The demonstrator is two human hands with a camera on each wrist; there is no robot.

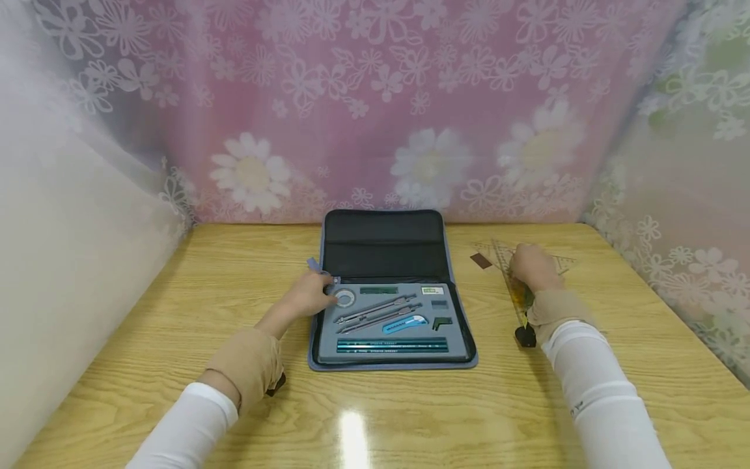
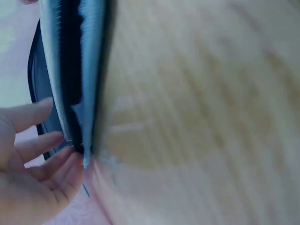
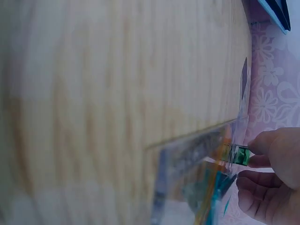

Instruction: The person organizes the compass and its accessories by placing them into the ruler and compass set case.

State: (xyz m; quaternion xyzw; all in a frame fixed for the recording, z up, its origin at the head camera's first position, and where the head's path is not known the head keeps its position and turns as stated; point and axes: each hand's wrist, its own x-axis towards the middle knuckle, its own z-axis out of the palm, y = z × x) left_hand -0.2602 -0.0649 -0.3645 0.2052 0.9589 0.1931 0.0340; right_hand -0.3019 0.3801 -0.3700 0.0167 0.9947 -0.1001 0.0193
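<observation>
An open zip case with a grey tray lies mid-table, lid raised at the back. In the tray sit a round white ring-shaped piece, two silver compasses, a blue cutter knife, dark green pencils and an eraser. My left hand touches the case's left edge near the hinge, fingers loosely bent. My right hand pinches clear plastic rulers over the table at the right. Between its thumb and finger a small green piece shows; what it is, I cannot tell.
A clear set square shows behind the right hand, with a small dark brown rectangle to its left. Wood-grain table surrounds the case. A flowered curtain stands behind the table.
</observation>
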